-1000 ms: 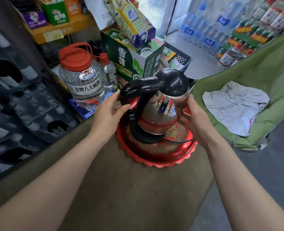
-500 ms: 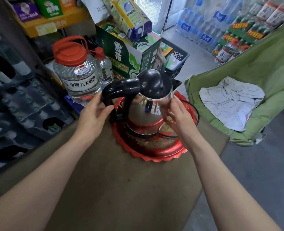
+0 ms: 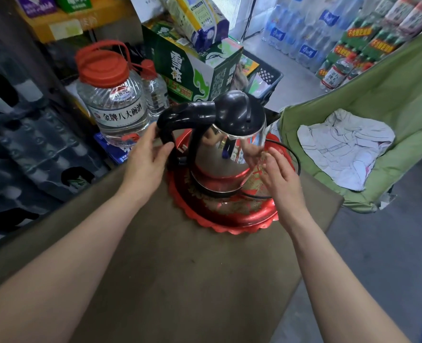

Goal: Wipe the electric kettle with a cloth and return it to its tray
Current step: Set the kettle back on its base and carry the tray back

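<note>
A steel electric kettle [image 3: 219, 154] with a black lid and handle stands on its black base inside a round red tray [image 3: 244, 219] on the brown table. My left hand [image 3: 145, 159] rests against the lower part of the black handle, thumb touching it, fingers loose. Beside the kettle's right flank, my right hand [image 3: 279, 179] is spread with its fingers apart, a small gap between it and the steel wall. A white cloth [image 3: 343, 147] lies crumpled in the green fabric seat to the right, away from both hands.
A big clear jug with a red cap [image 3: 110, 100] and a smaller bottle stand left of the tray. A green carton [image 3: 195, 68] sits behind the kettle. The kettle's black cord [image 3: 291, 154] loops over the tray's right side. Bottled-water packs [image 3: 304, 33] line the floor beyond.
The kettle has come down level onto its base in the tray. My right hand has let go of its side and opened. My left hand has slackened on the handle.
</note>
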Motion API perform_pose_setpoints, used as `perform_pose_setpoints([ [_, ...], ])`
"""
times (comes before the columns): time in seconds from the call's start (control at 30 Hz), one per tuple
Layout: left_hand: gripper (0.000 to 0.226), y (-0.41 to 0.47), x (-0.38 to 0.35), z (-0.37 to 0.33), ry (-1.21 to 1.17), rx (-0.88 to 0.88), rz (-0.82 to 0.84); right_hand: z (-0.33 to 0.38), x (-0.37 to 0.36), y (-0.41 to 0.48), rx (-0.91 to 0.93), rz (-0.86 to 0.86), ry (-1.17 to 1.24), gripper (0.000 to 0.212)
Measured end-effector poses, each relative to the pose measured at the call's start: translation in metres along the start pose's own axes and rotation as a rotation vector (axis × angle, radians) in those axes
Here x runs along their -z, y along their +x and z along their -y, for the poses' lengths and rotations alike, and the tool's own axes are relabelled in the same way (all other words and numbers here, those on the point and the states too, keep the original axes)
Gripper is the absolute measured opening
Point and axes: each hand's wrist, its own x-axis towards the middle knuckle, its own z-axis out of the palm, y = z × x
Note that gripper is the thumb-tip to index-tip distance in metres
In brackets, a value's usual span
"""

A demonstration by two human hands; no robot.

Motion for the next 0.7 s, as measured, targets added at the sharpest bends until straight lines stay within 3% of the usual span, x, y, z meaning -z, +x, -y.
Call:
perform_pose_setpoints([
  [0.1,0.047,0.003,-0.005,0.012,-0.040,0.063,0.029,-0.033,0.027,0.015,-0.064,-0.238,-0.428,0.047],
  [0.17,0.049,0.000,-0.010,0.025,-0.061,0.108,0.058,-0.051,0.044,0.027,-0.242,-0.246,-0.547,0.054],
  [0.27,0.045,-0.003,-0.014,0.037,-0.124,0.167,0.055,-0.074,0.057,0.046,-0.354,-0.184,-0.650,0.036],
  [0.33,0.044,0.000,-0.017,0.037,-0.201,0.201,0.033,-0.081,0.054,0.051,-0.311,-0.168,-0.643,0.027],
  [0.57,0.042,0.016,-0.041,0.031,-0.206,0.183,0.063,-0.087,0.048,0.046,-0.238,-0.153,-0.522,0.032],
  [0.7,0.054,0.016,-0.049,0.037,0.101,0.080,0.058,-0.082,0.061,0.055,-0.217,-0.144,-0.513,0.021],
])
